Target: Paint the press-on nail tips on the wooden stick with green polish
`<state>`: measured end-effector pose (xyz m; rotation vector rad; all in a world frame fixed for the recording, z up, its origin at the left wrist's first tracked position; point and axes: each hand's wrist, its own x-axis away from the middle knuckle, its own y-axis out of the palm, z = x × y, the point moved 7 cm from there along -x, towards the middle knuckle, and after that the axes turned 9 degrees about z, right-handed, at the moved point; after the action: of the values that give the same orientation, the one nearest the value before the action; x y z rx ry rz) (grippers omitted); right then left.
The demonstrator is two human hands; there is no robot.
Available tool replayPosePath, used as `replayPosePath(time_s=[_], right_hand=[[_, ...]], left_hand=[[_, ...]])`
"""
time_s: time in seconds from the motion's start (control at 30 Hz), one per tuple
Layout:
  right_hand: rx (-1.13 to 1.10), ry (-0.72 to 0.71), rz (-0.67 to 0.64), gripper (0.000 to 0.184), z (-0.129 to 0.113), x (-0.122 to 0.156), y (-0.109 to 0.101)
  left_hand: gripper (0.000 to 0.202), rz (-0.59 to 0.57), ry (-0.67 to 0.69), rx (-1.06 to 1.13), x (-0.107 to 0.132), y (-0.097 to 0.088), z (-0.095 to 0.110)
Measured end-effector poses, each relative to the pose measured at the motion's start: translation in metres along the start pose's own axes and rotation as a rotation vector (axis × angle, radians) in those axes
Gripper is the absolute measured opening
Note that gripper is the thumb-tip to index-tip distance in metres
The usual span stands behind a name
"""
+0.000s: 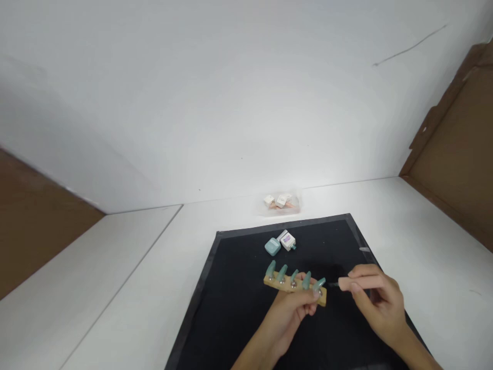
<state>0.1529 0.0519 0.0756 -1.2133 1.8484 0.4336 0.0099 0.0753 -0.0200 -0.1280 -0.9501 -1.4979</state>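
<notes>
My left hand (291, 307) is closed around the right part of a light wooden nail stand (272, 282), tilted above the black mat. Several green false nails (282, 273) stand in a row along it on shiny metal posts. In my right hand (381, 300) is a nail polish brush with a thick pale pink handle (364, 282), pinched between thumb and fingers. Its dark bristle tip (333, 284) points left, close to the rightmost nail (319, 284); I cannot tell whether they touch. Beyond the stand lie a teal square item (272, 246) and a white bottle with a purple label (287, 240).
A clear plastic tray (295, 209) holding white and pinkish pieces stands behind the black mat (234, 267). Near the mat's right edge lies a small clear piece (364, 249). A white wall (231, 103) rises at the back, with brown panels (458, 139) at the sides.
</notes>
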Motion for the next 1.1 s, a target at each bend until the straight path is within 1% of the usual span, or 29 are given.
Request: replayPosePath(time_s=[0.13, 0.33, 0.5, 0.6, 0.67, 0.73, 0.87, 1.0, 1.1], right_hand=[[0.051, -0.019, -0.028, 0.008, -0.001, 0.000, 0.002], [0.018, -0.026, -0.027, 0.015, -0.003, -0.002, 0.002], [0.087, -0.086, -0.041, 0.008, -0.008, -0.004, 0.004], [0.056, -0.089, -0.044, 0.014, -0.009, -0.005, 0.005], [0.025, -0.079, -0.016, 0.016, -0.009, -0.007, 0.003], [0.012, -0.086, -0.006, 0.014, -0.010, -0.008, 0.002], [0.023, -0.077, -0.069, 0.010, -0.010, -0.008, 0.006], [-0.023, -0.075, -0.050, 0.014, -0.011, -0.008, 0.003], [0.003, -0.093, -0.065, 0.011, -0.013, -0.009, 0.004]], left_hand=[[0.037, -0.007, 0.006, -0.002, 0.001, 0.001, 0.001], [0.039, -0.004, 0.000, 0.002, 0.000, 0.001, -0.001], [0.036, -0.012, 0.006, 0.017, 0.000, 0.000, -0.002], [0.036, -0.010, -0.004, 0.023, 0.000, 0.000, -0.003], [0.035, -0.006, -0.003, 0.021, 0.000, -0.001, -0.003], [0.033, -0.010, 0.006, 0.020, -0.001, 0.000, -0.002], [0.034, -0.011, 0.010, 0.031, -0.001, 0.002, -0.001], [0.034, -0.014, 0.001, 0.022, 0.000, 0.002, -0.002], [0.034, -0.016, 0.005, 0.022, -0.001, 0.002, -0.002]])
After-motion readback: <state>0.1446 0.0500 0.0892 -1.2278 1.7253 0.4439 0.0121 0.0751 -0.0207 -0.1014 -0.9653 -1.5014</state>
